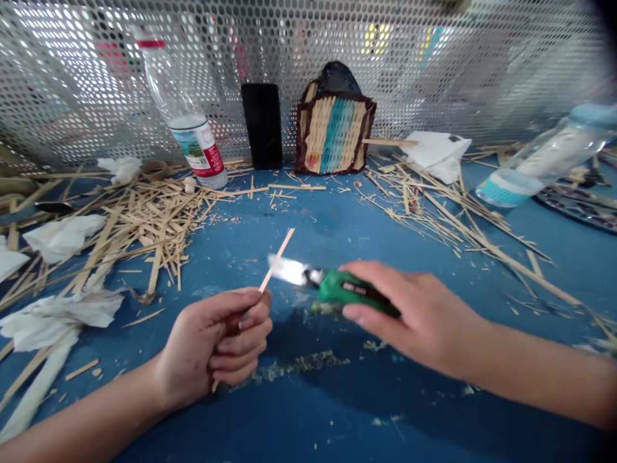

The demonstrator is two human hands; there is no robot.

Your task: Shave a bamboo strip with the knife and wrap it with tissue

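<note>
My left hand (219, 344) is closed around a thin wooden stick (280, 252), which points up and to the right out of the fist. In my right hand (417, 315) is a green utility knife (354, 290), gripped with its metal blade (288, 270) extended to the left. The blade lies against the stick just above my left thumb. Both hands hover over a blue table (313, 399). Fine shavings (294, 365) lie on the table beneath them.
Heaps of wooden sticks and slivers (139, 225) cover the left and the right (463, 218) of the table, with crumpled tissues (62, 235). At the back stand a plastic bottle (190, 138), a black phone (263, 125), a small woven piece (333, 132) and a perforated metal wall (434, 64). A tipped bottle (535, 161) lies right.
</note>
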